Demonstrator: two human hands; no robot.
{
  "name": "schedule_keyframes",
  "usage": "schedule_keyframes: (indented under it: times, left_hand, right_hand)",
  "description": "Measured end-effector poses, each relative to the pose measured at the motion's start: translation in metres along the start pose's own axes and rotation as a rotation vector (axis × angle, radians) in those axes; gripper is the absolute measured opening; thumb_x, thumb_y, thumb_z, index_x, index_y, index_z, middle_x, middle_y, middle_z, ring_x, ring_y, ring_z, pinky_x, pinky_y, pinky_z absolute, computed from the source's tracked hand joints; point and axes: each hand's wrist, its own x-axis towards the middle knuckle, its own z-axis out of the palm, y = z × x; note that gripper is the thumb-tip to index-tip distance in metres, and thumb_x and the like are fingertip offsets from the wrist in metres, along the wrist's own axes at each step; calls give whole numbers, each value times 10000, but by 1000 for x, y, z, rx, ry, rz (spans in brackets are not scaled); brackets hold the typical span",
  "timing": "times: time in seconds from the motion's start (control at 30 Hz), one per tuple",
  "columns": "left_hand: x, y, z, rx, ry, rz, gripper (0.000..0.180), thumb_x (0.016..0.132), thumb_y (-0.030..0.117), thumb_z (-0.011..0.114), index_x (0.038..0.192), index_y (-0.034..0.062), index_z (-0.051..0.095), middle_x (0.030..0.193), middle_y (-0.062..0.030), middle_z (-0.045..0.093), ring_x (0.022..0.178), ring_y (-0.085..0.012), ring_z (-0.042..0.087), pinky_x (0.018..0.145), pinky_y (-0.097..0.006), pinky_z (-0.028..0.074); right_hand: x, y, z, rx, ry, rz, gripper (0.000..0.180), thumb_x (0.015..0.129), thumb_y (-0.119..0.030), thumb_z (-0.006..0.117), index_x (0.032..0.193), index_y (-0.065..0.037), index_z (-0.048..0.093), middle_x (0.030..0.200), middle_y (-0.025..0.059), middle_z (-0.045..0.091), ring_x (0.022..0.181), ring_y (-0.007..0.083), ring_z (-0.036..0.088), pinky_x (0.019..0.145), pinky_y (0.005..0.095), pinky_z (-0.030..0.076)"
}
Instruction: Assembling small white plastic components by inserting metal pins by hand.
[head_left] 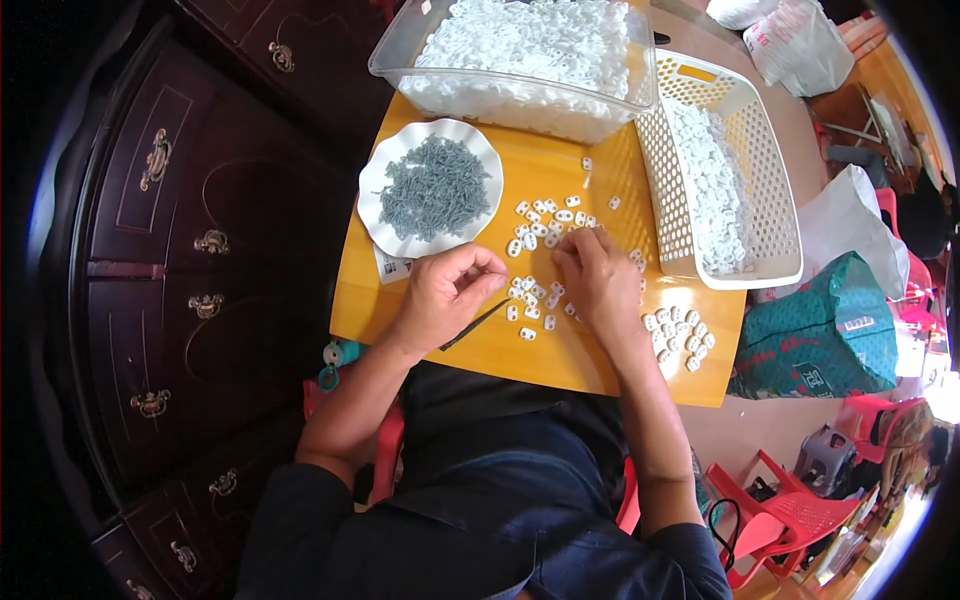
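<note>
My left hand (447,297) hovers over the near middle of the yellow table, thumb and fingers pinched together. Whatever is in that pinch, if anything, is too small to make out. Beneath it lies a thin dark stick-like tool (474,326). My right hand (603,285) reaches down among small white oval plastic pieces (527,334) with dark holes, its fingers curled together and their tips partly hidden. More white pieces (678,332) are grouped to the right of that hand. A scalloped white dish (376,171) heaped with small grey rod-like parts (436,190) stands beyond my left hand.
At the table's far side is a clear plastic bin (520,88) full of white pieces. A white perforated basket (779,200) with more stands at the right. Dark wooden cabinets (170,210) line the left. A teal bag (820,335) and red chairs (800,515) are at the right.
</note>
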Motion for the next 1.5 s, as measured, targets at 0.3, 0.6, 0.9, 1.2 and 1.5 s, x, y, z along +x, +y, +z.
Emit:
schedule_keyframes:
  times: [0.3,0.6,0.9,1.2,1.5]
  left_hand:
    - [2,8,26,-342,-161,-218,58,976,-6,697,1032,-21,701,854,23,682,751,-33,628,680,-206,531]
    - [1,15,61,-400,-326,-272,126,1020,72,680,1105,-20,700,941,-14,709,836,-58,629,763,-223,530]
    - [4,13,71,-288,-338,-252,101,1008,90,702,1019,-9,723,884,21,705,794,-27,604,702,-220,506]
    - [0,14,68,-218,-399,-242,143,1024,152,705,1038,9,705,888,43,653,782,-32,542,702,-196,447]
    - [-3,10,66,-227,-384,-268,148,1023,145,705,1040,-3,703,890,19,672,784,-42,578,724,-214,494]
  right_hand:
    - [-62,-17,-36,549,66,244,77,960,5,699,1009,-11,642,789,93,681,611,151,622,581,289,488]
    - [-107,-17,-26,1144,52,577,134,1010,30,628,1133,7,677,968,5,666,877,46,590,777,225,482]
    - [-105,-13,-23,1206,84,550,89,1021,3,631,1096,-8,584,931,-19,641,815,24,567,713,191,449]
    - [-106,-13,-22,1259,86,547,95,1004,10,655,1056,-16,581,900,-43,614,796,9,547,684,184,433]
    - [-107,-12,-18,1204,92,530,101,997,5,668,1049,-25,588,889,-53,610,786,7,545,674,182,433]
